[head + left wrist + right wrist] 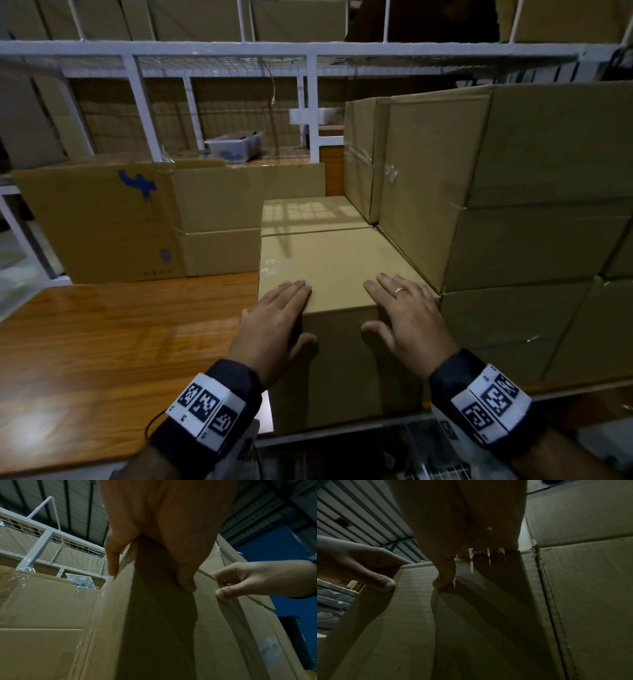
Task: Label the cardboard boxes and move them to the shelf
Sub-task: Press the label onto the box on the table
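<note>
A plain brown cardboard box (pixel 335 260) stands on the wooden shelf board (pixel 102 342), tight against the stack on its right. Its top and front face are bare cardboard. My left hand (pixel 291 311) lies on the box's near left corner, fingers flat on top and thumb against the front face. My right hand (pixel 383 305), with a ring on it, rests the same way on the near right corner. In the left wrist view the left hand (pixel 149 577) straddles the top edge of the box (pixel 171 628). In the right wrist view the right hand (pixel 467 568) does the same on the box (pixel 471 628).
A tall stack of boxes (pixel 513 205) walls off the right side. Another box (pixel 308 212) sits directly behind mine. A box with a blue mark (pixel 102 222) stands at the back left. White metal shelf frame (pixel 308 48) runs overhead, and a clear plastic bin (pixel 236 145) sits behind.
</note>
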`<state>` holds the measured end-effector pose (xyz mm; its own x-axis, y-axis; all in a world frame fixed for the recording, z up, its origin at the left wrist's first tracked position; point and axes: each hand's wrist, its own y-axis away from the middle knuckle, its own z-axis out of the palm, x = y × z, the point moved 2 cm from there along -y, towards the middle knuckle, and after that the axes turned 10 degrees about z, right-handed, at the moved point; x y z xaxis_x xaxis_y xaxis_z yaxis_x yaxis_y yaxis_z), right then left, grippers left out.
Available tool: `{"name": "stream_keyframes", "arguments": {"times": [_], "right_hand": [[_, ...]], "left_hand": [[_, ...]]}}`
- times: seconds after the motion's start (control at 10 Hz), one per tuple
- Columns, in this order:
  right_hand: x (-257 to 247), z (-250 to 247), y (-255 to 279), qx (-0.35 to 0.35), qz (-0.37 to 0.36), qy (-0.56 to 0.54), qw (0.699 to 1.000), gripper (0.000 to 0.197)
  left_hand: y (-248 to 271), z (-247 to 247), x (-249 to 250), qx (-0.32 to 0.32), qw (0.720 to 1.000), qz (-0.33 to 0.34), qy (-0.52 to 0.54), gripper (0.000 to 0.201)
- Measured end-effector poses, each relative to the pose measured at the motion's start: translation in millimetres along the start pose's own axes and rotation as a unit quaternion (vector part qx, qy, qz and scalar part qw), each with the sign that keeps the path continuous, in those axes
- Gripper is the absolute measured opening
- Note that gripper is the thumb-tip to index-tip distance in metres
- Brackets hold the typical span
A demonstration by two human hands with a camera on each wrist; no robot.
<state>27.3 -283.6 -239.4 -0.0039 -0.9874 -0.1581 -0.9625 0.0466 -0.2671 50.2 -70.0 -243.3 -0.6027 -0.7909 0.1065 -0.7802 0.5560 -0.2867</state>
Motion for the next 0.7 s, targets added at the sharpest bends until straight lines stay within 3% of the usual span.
{"name": "stream_keyframes", "arguments": {"times": [0.5,0.6,0.7], "right_hand": [[-8,-6,-4,-0.044,0.017,0.028,0.998,0.089],[-16,-12,-2,-0.048,0.035,0.013,0.998,0.104],[-28,-13,-3,-0.029,0.038,0.0,0.999,0.118]], "left_hand": [[3,-18,0,-0.08,0.997,0.017,-0.016,0.078],[6,-24,-8,-0.076,0.997,0.011,-0.005,0.075],[9,-35,-17,-0.028,0.999,0.015,-0.008,0.07]]}}
